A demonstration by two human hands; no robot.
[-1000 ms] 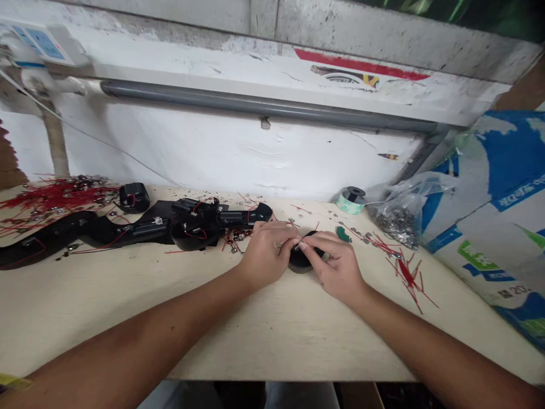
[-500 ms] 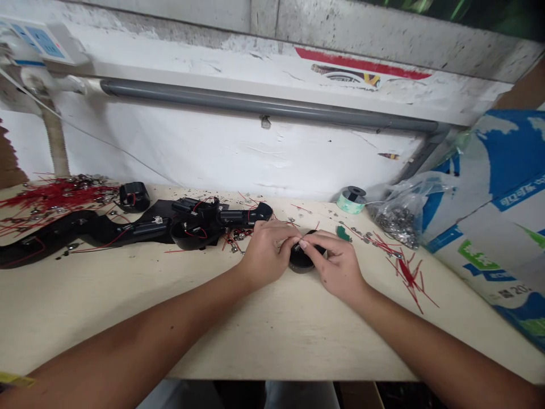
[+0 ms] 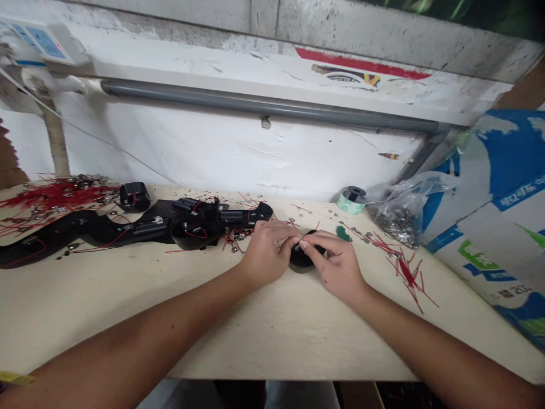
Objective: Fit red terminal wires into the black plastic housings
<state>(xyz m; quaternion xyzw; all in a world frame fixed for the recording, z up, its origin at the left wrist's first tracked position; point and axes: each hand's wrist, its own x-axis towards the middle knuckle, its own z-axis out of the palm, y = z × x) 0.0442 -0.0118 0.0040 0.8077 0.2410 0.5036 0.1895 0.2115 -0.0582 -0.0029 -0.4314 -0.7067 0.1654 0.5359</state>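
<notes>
My left hand (image 3: pixel 272 250) and my right hand (image 3: pixel 334 258) meet over a round black plastic housing (image 3: pixel 301 263) that rests on the table. Thumb and forefinger of each hand are pinched together, tip to tip, just above its opening. Whatever sits between the fingertips is too small and covered to name. The hands hide much of the housing's rim. Left of my left hand lie black plastic housings (image 3: pixel 196 227) with red wires and black cylinders in them. Small metal pieces (image 3: pixel 236 241) and red wires are scattered beside them.
A heap of red wires (image 3: pixel 55 196) lies at the far left. Back right stand a tape roll (image 3: pixel 351 200) and a plastic bag of metal pieces (image 3: pixel 398 221). More red wires (image 3: pixel 411 275) lie right of my hands. A large printed box (image 3: pixel 489 227) borders the right side.
</notes>
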